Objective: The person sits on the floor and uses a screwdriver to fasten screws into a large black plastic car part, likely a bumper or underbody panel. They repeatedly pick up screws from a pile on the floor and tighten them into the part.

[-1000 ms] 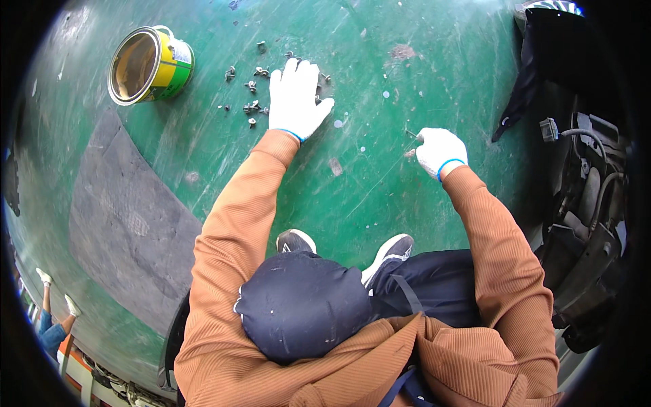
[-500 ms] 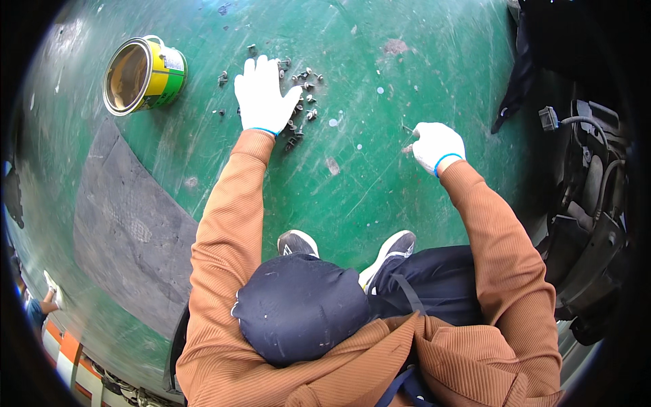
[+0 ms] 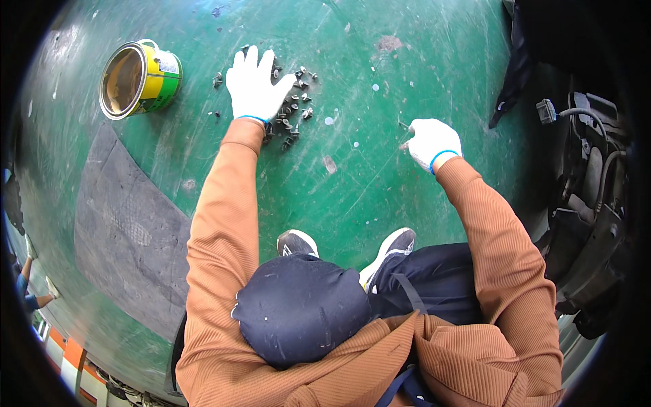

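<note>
My left hand (image 3: 256, 88), in a white glove with a blue cuff edge, lies palm down with its fingers spread over a scatter of small dark fasteners (image 3: 290, 110). Some have pale round heads like screws or clips. Several lie along the thumb side and by the wrist; those under the palm are hidden. Well to the right, my right hand (image 3: 435, 144), gloved alike, is closed above the green floor (image 3: 366, 190). A thin small thing shows at its fingertips, too small to name.
A yellow and green tin (image 3: 157, 81) lies tipped at the upper left. Near it is a grey mat (image 3: 129, 224). Dark vehicle parts with a cable connector (image 3: 546, 111) stand along the right edge. Another person's legs (image 3: 41, 298) show at the far left.
My left hand has slid slightly left and away from me, its fingers wider apart, so more fasteners show by the wrist. My right hand stays closed in nearly the same place.
</note>
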### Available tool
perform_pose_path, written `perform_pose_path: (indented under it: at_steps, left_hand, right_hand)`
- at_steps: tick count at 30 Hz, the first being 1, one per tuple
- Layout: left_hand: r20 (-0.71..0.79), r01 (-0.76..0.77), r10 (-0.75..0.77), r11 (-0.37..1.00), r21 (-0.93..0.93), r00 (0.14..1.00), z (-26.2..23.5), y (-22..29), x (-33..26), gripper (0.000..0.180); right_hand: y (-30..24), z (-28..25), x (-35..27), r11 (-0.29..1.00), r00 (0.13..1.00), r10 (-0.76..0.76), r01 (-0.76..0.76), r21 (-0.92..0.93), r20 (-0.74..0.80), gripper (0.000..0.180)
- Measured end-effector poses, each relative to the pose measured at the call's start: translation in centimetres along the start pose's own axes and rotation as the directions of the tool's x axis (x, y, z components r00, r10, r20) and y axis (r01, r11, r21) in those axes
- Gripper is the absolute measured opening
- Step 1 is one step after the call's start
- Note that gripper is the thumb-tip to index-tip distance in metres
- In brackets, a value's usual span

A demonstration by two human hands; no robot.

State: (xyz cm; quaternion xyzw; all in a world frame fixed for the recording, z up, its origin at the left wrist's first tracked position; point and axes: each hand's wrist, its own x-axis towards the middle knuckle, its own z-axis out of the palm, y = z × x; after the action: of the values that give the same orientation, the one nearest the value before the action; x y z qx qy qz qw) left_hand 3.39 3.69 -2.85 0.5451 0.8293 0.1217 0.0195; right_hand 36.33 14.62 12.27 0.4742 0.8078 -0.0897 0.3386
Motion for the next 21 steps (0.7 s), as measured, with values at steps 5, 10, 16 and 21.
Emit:
perform_pose_path:
  at_steps: [5,10,16,21]
  left_hand:
    - [0.007,0.019,-0.019,1.000,-0.008,1.000,0.4,-2.1,1.9,0.083]
    - [-0.171,0.026,-0.047,0.992,-0.122,0.984,0.3,-2.3,-2.2,0.085]
    - [-0.118,0.207,-0.232,0.960,-0.189,0.966,-0.8,-1.0,-7.6,0.081]
    - [-0.074,0.157,-0.168,0.978,-0.137,0.983,-1.0,-0.5,-7.5,0.078]
  right_hand:
    - [0.1,0.0,0.0,1.000,1.000,-0.011,0.011,-0.003,-0.003,0.027]
    - [0.3,0.0,0.1,1.000,1.000,0.001,-0.001,0.018,0.004,0.027]
    - [0.4,0.1,0.0,1.000,1.000,-0.012,0.012,0.011,0.000,0.027]
    - [0.1,-0.4,0.0,1.000,0.999,-0.015,0.015,-0.017,0.033,0.026]
